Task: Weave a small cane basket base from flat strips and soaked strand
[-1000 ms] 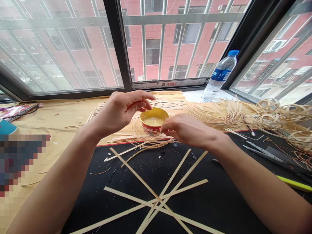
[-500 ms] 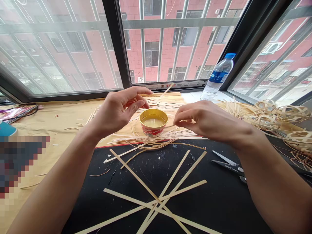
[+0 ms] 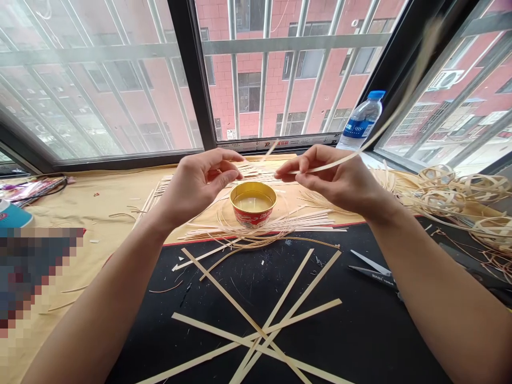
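Observation:
My right hand [image 3: 326, 173] pinches a long, thin bamboo strip [image 3: 372, 141] that bends up past the bottle and blurs at its far end. My left hand [image 3: 210, 173] is curled, thumb close to fingers; a short pale strip [image 3: 271, 151] sticks out up and to the right from its fingertips. Just below and between both hands stands a red paper bowl [image 3: 253, 217], gold inside, with what looks like liquid in it. Nearer me, several flat bamboo strips [image 3: 216, 288] lie crossed in a star on a black mat [image 3: 360, 330].
Scissors [image 3: 372, 272] lie open-bladed by my right forearm. A water bottle [image 3: 362, 122] stands at the window. Coiled strips [image 3: 452, 184] are heaped at the right. More loose strips [image 3: 316, 220] surround the bowl. A blue and white container [image 3: 14, 213] sits at the left edge.
My right hand has risen from beside the bowl and turned, and a long strip now shows in its fingers. My left hand has shifted slightly left with its strip.

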A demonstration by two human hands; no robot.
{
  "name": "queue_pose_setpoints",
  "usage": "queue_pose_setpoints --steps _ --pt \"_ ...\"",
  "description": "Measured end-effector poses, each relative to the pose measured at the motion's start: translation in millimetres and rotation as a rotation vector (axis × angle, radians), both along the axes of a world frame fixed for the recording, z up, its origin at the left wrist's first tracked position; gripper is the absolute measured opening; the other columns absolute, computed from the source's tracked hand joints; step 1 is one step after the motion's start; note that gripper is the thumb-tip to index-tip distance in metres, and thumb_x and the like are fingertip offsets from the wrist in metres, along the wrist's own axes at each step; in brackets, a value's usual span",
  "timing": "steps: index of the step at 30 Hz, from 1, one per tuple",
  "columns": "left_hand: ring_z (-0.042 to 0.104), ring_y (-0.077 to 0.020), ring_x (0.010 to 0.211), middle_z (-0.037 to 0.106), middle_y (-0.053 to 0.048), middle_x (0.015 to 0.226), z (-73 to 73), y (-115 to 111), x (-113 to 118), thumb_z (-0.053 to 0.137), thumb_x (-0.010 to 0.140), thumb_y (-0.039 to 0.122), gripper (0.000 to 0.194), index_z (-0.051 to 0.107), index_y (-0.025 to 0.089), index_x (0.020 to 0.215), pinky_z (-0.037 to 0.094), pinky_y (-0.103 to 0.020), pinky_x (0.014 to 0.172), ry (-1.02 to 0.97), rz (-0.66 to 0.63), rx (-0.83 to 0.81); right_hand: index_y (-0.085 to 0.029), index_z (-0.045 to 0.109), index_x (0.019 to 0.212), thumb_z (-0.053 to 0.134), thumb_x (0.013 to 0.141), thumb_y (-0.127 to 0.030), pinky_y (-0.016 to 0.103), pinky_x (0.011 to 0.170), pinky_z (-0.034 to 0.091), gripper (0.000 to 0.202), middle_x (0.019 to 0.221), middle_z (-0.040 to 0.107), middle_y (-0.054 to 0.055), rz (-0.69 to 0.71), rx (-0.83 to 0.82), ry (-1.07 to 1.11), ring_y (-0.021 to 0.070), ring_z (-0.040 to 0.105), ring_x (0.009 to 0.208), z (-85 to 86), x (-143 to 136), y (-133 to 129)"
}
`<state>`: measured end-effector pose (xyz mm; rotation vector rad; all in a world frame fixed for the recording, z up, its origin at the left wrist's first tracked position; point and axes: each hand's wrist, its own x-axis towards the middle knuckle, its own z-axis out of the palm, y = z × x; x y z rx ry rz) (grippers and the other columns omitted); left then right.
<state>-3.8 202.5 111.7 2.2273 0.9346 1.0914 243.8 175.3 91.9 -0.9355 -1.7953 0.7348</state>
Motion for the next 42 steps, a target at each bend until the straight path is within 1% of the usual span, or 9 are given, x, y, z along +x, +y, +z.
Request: queue_pose_setpoints --steps 7,13,17,23,26,30,33,36,42 --pt "0.071 -0.0195 0.080 0.073 -0.005 0.082 -3.2 2.3 4.4 0.070 0.078 0.020 0.041 0.061 0.013 0.117 0.058 -0.031 0.077 -0.131 -0.032 -0.148 -0.023 0.044 0.077 0.061 0.081 -0.019 0.044 0.087 0.055 0.018 0.090 0.072 0.003 0.073 -0.057 0.218 0.0189 0.069 0.089 -2.1 -9.1 0.2" --pt "0.069 -0.0163 0.079 0.075 -0.001 0.082 -1.9 0.2 3.3 0.073 0.074 0.021 0.005 0.074 0.019 0.078 0.058 -0.026 0.077 -0.112 -0.047 -0.059 -0.021 0.046 0.077 0.062 0.084 -0.018 0.042 0.092 0.055 0.018 0.098 0.074 0.005 0.188 -0.149 0.304 0.0186 0.070 0.094 -8.2 -15.6 3.2" --pt "0.069 -0.0164 0.083 0.075 -0.001 0.085 0.0 -0.3 0.2 0.068 0.079 0.018 0.009 0.076 0.021 0.082 0.056 -0.024 0.075 -0.003 -0.140 -0.042 -0.019 0.049 0.077 0.068 0.082 -0.020 0.041 0.095 0.054 0.020 0.100 0.074 0.005 0.230 -0.287 0.433 0.0175 0.072 0.090 -14.2 -17.5 7.1" --pt "0.069 -0.0165 0.080 0.074 -0.001 0.083 -0.6 2.1 0.6 0.074 0.073 0.015 0.010 0.076 0.024 0.071 0.058 -0.026 0.075 -0.098 -0.184 -0.063 -0.019 0.050 0.081 0.076 0.075 -0.023 0.039 0.094 0.055 0.027 0.094 0.075 0.007 0.202 -0.487 0.564 0.0187 0.073 0.085 -14.0 -21.5 8.1" --pt "0.070 -0.0168 0.076 0.074 0.000 0.078 -1.7 4.0 0.5 0.073 0.072 0.015 0.010 0.074 0.024 0.067 0.060 -0.029 0.076 -0.180 -0.138 -0.113 -0.019 0.053 0.089 0.072 0.080 -0.027 0.040 0.090 0.058 0.023 0.093 0.075 0.008 0.101 -0.421 0.552 0.0198 0.074 0.083 -10.2 -15.2 10.9" --pt "0.072 -0.0184 0.073 0.075 -0.001 0.074 -3.4 8.7 -2.9 0.075 0.070 0.019 0.002 0.073 0.020 0.069 0.063 -0.032 0.075 -0.250 -0.084 -0.200 -0.020 0.058 0.094 0.065 0.086 -0.030 0.034 0.081 0.060 0.014 0.094 0.072 0.005 -0.196 -0.191 0.487 0.0163 0.073 0.077 -8.4 -0.6 18.1" --pt "0.073 -0.0209 0.071 0.074 -0.003 0.073 -4.8 12.6 -5.5 0.078 0.068 0.026 0.011 0.072 0.016 0.070 0.063 -0.036 0.076 -0.271 -0.046 -0.282 -0.021 0.063 0.095 0.062 0.087 -0.030 0.029 0.068 0.061 0.013 0.088 0.070 0.004 -0.367 -0.030 0.355 0.0144 0.070 0.072 -8.5 2.4 18.7" --pt "0.073 -0.0220 0.071 0.074 -0.004 0.073 -6.1 15.3 -6.4 0.080 0.067 0.029 0.016 0.071 0.015 0.070 0.063 -0.037 0.077 -0.267 -0.033 -0.312 -0.020 0.066 0.099 0.060 0.087 -0.027 0.028 0.062 0.061 0.015 0.084 0.067 0.003 -0.337 0.074 0.230 0.0152 0.068 0.073 -8.5 -4.5 14.0" --pt "0.073 -0.0221 0.067 0.073 -0.004 0.066 -5.0 17.3 -7.8 0.082 0.065 0.027 0.029 0.067 0.013 0.087 0.063 -0.034 0.070 -0.261 0.030 -0.357 -0.019 0.062 0.121 0.055 0.090 -0.027 0.032 0.072 0.063 0.033 0.091 0.066 0.003 -0.250 0.086 0.229 0.0142 0.067 0.075 -11.6 -17.4 9.5"
